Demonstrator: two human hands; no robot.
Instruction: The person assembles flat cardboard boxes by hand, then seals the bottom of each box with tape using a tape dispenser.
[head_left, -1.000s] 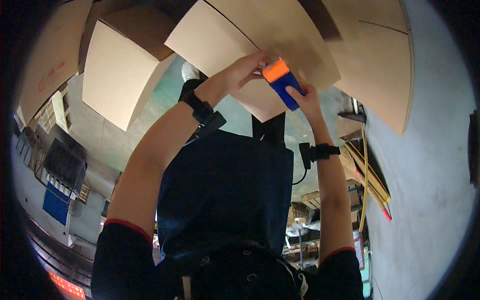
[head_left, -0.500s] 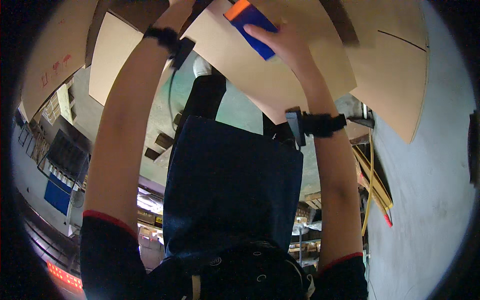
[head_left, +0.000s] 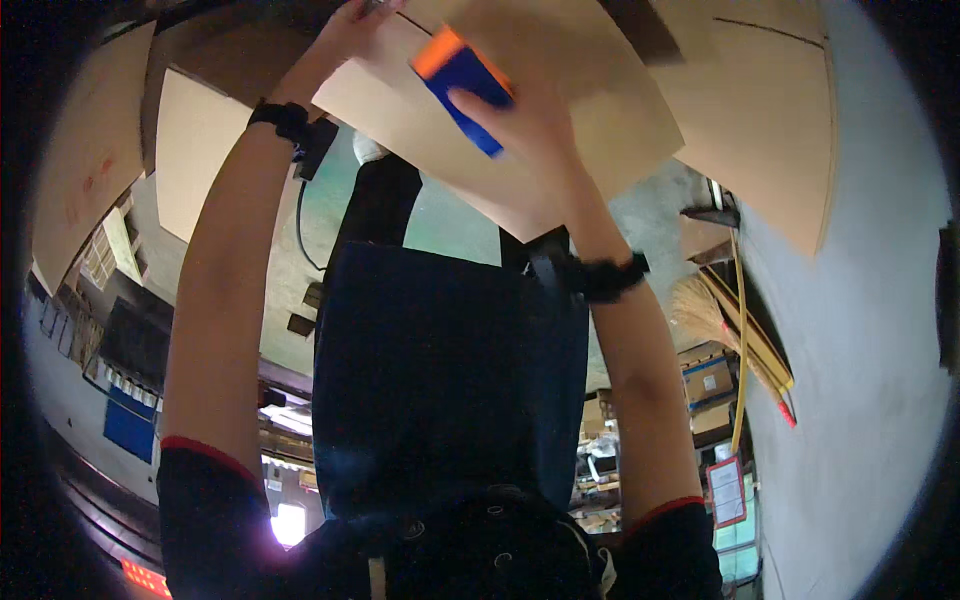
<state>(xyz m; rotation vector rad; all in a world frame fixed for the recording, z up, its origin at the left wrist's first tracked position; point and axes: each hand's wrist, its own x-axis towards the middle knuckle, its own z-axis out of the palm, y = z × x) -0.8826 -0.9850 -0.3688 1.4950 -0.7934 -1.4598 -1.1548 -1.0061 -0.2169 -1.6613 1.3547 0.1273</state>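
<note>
My right hand is closed round a blue block with an orange end, thumb along its near face. The block is tilted over a large brown cardboard sheet, which looks like a carton flap. I cannot tell whether the block touches the board. At the upper edge of the picture my left hand is by the cardboard's far left edge. Its fingers look curled, partly cut off by the frame, around something small that I cannot make out. Both wrists wear black straps with small dark boxes.
More cardboard panels stand to the left and right. A straw broom and a yellow pole lean by the pale wall at right. A dark blue apron covers my front. Small dark blocks lie on the greenish floor.
My right hand has moved left and slightly nearer with the blue and orange block. My left hand shows further into the picture. The whole view has shifted a little, uncovering the broom.
</note>
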